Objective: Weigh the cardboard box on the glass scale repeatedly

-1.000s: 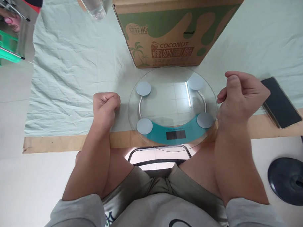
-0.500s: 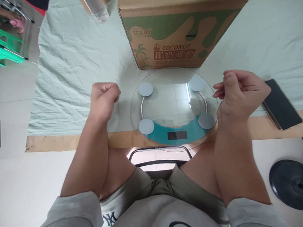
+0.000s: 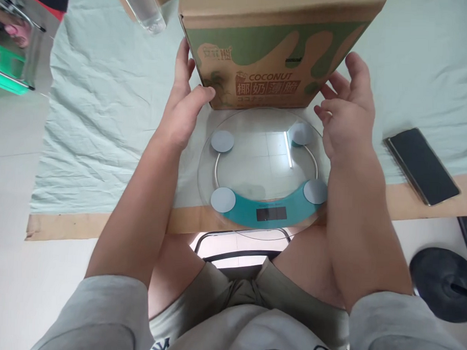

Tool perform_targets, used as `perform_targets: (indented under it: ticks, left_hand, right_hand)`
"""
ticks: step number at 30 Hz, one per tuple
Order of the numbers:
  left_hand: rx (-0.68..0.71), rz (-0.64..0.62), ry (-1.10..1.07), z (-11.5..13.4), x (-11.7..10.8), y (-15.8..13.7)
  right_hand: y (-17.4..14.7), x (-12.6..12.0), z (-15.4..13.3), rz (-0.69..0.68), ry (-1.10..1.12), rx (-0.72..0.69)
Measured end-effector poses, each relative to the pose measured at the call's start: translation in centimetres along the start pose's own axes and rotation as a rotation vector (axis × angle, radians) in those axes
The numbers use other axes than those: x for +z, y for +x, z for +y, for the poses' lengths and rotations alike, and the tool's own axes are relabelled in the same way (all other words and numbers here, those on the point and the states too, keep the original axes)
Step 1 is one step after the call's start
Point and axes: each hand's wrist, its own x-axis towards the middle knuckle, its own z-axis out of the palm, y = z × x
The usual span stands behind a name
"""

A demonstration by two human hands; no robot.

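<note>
A brown cardboard box point(image 3: 268, 48) with green print and the word COCONUT stands behind a round glass scale point(image 3: 257, 155). The scale has silver foot pads and a teal strip with a dark display. At the box's left side is my left hand point(image 3: 184, 102), fingers spread, its thumb over the lower front corner; whether it touches the cardboard I cannot tell. My right hand point(image 3: 348, 107) is open by the box's right side, fingers slightly curled toward it and partly over the scale's right rim.
A phone point(image 3: 423, 165) lies to the right on the pale green cloth point(image 3: 117, 104). Behind, a clear bottle point(image 3: 143, 8) is partly in view. The wooden table edge point(image 3: 97, 226) runs in front of my lap. A green stool point(image 3: 9, 67) stands at far left, a black round base point(image 3: 442, 284) at right.
Both hands have moved forward from beside the scale to the two sides of the box. Their fingers, closed before, are now spread. Box and scale stay in place.
</note>
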Motion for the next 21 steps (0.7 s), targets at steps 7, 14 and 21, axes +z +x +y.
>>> perform_targets:
  ticks: [7,14,21]
  left_hand:
    - [-0.072,0.002,-0.197,0.6,3.2,-0.4]
    - [-0.072,0.038,-0.212,3.1,4.0,-1.2]
    - [0.105,0.016,-0.266,11.0,4.4,-8.0]
  right_hand:
    - [0.2,1.1,-1.1,-0.136,0.106,0.028]
    - [-1.2,1.6,-3.6,-0.109,0.083,-0.039]
    - [-5.6,1.1,-9.6,-0.148,0.052,-0.32]
